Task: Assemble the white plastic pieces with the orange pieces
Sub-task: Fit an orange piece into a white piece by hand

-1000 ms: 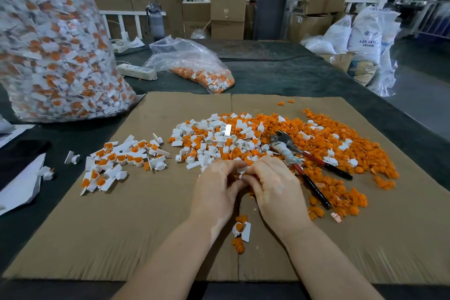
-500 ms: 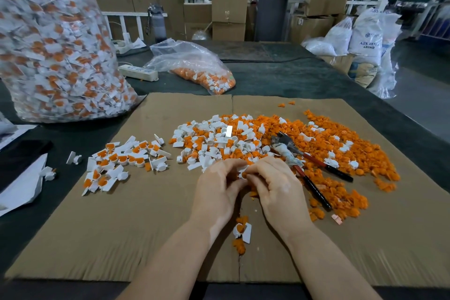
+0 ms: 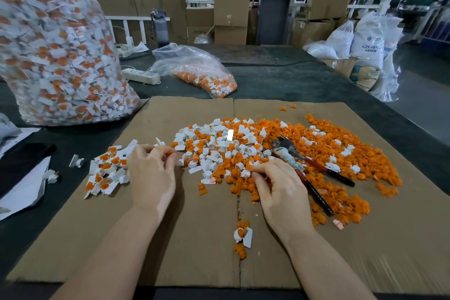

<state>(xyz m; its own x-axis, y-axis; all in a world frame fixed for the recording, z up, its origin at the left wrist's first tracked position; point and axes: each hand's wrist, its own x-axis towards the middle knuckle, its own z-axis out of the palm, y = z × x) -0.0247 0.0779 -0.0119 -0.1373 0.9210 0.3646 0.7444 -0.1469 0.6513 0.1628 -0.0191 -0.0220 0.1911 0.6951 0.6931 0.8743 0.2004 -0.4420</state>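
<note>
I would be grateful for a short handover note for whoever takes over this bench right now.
Left hand: over the small heap of assembled white-and-orange plastic pieces, fingers curled; grip contents unclear.
Right hand: at the near edge of the big mixed pile of loose white and orange plastic pieces, pinching a small white piece.
Done: the small heap on the brown cardboard sheet.
Left: most of the loose pile.

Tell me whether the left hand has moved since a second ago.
Yes. The left hand has swung out to the person's left, away from the cardboard seam where it met the right hand, and now sits beside the finished pile.
</note>
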